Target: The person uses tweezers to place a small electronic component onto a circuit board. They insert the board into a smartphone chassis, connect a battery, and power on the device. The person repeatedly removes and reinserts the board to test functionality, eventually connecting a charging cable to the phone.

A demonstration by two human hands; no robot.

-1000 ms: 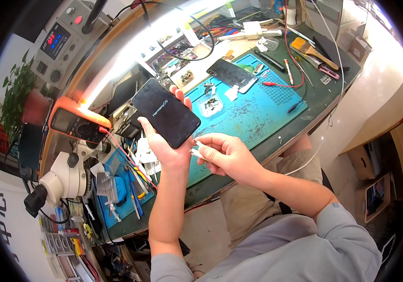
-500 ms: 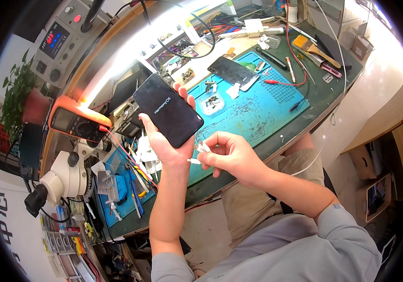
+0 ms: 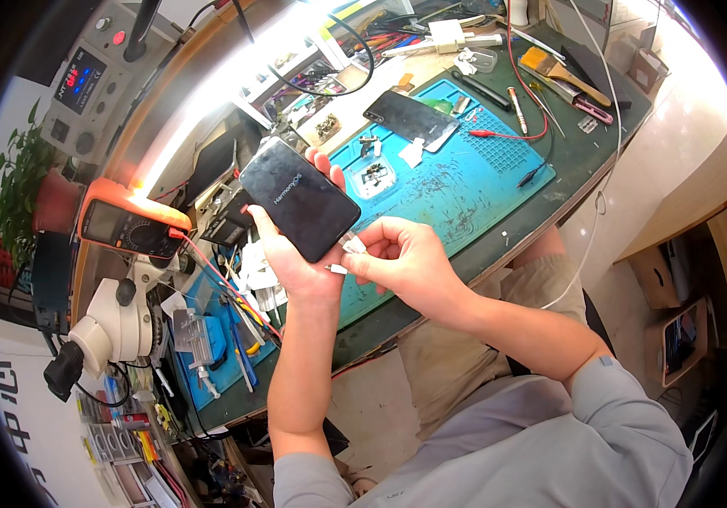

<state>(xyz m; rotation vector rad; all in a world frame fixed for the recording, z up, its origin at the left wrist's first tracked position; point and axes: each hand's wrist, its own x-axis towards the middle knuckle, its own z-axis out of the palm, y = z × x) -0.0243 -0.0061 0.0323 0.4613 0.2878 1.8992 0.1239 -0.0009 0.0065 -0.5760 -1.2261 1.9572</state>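
Note:
My left hand (image 3: 300, 267) holds a black smartphone (image 3: 300, 199) from beneath, its fingers wrapped over the far edge and the thumb along the near side. Pale lettering glows on the otherwise dark screen. Close to the phone's lower end, my right hand (image 3: 406, 258) pinches a white charging cable (image 3: 351, 245). One plug of it is at the phone's bottom edge; whether it is inserted I cannot tell. A second white plug (image 3: 336, 269) sticks out below, beside my left palm. On the blue work mat (image 3: 439, 203) lie another dark phone (image 3: 410, 118) and a small clear tray of parts (image 3: 374, 179).
An orange multimeter (image 3: 130, 222) and a white microscope (image 3: 113, 326) stand at the left. A power supply (image 3: 84, 80) sits behind them. Far right on the bench are a brush (image 3: 562, 74), red and black probe leads and tweezers. A white cable hangs down the right side.
My right hand has moved left with the cable, bringing its plug up to the phone's lower edge. The phone has shifted slightly left in the picture, as has the whole scene.

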